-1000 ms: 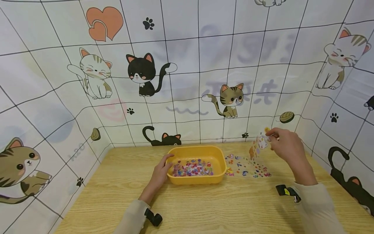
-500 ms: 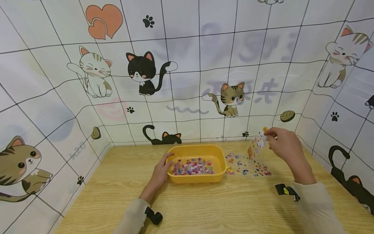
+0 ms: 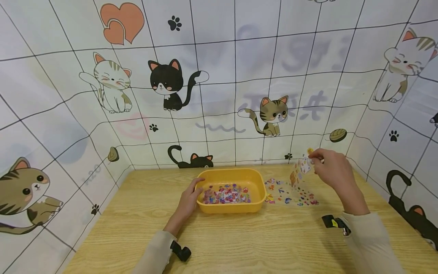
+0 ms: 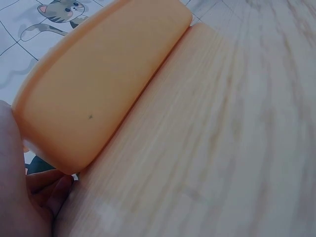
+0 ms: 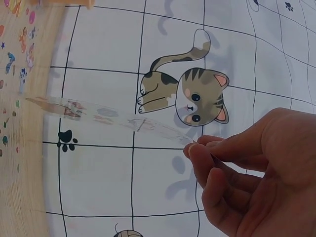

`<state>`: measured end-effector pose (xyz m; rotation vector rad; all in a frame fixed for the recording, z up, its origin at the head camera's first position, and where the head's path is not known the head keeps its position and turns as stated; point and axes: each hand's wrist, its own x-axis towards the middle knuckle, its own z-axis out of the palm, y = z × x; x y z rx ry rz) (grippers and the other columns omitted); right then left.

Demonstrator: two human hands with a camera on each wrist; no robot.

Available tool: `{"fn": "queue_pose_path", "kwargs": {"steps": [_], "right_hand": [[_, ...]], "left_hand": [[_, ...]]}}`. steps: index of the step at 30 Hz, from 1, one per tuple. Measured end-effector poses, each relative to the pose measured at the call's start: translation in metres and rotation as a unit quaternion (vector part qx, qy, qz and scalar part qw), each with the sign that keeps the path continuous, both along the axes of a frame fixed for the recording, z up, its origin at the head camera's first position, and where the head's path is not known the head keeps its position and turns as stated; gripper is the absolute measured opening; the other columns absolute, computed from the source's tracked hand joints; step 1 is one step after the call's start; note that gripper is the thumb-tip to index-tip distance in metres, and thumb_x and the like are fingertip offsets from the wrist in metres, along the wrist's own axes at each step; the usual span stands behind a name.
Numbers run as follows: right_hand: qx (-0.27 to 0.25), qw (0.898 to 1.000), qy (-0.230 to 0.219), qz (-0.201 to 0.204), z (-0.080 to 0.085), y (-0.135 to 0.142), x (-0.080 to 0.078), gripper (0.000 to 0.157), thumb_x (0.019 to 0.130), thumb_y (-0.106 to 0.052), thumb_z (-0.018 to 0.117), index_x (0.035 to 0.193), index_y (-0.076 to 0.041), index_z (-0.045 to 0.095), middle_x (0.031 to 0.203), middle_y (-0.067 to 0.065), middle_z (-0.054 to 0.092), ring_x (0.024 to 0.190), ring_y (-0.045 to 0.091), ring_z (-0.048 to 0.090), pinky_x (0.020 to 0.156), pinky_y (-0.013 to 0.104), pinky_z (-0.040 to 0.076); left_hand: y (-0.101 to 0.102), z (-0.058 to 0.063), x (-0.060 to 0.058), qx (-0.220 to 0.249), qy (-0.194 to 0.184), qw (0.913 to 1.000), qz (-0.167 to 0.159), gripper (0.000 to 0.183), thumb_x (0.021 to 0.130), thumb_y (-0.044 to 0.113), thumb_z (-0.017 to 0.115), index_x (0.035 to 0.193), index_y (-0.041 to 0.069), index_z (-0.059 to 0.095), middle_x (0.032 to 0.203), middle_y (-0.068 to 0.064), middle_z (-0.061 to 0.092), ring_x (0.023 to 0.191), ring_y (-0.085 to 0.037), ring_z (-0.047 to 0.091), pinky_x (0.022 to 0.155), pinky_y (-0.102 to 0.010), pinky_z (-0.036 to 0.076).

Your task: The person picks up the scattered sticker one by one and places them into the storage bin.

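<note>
In the head view my right hand [image 3: 337,171] is raised over the right side of the table. Its thumb and fingertips pinch one end of a clear sticker sheet [image 3: 301,170], which hangs down to the left. The right wrist view shows this sheet [image 5: 106,114] nearly edge-on, thin and see-through. My left hand [image 3: 187,197] grips the left end of a yellow plastic basin [image 3: 230,208]. Inside the basin lies a heap of small colourful stickers [image 3: 226,195]. The left wrist view has the basin's outer wall [image 4: 103,84] filling much of it, the hand [image 4: 17,182] at its near end.
More clear sheets with small coloured stickers [image 3: 287,200] lie flat on the wooden table [image 3: 239,243], right of the basin. White wall sheeting [image 3: 219,95] with printed cats encloses the table at the back and both sides.
Over the last second the right hand and its sticker sheet have moved very slightly left. The left hand stays on the basin. The whole head view has tilted a little.
</note>
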<state>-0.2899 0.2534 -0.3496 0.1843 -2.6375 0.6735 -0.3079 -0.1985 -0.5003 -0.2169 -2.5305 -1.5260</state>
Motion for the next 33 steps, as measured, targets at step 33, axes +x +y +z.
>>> {"fn": "queue_pose_path", "kwargs": {"steps": [33], "right_hand": [[0.004,1.000,0.001,0.014,-0.0037,-0.0060,-0.0013,0.027,0.104,-0.014,0.051,0.116,0.000,0.071,0.084,0.017,0.074,0.051,0.017,0.051,0.044,0.031,0.033]], "left_hand": [[0.0003,0.0004,0.0009,0.012,-0.004,0.9999,-0.005,0.038,0.107,0.021,0.047,0.145,0.022,0.055,0.159,-0.011,0.049,0.151,-0.034,0.040,0.124,-0.058,0.032]]}}
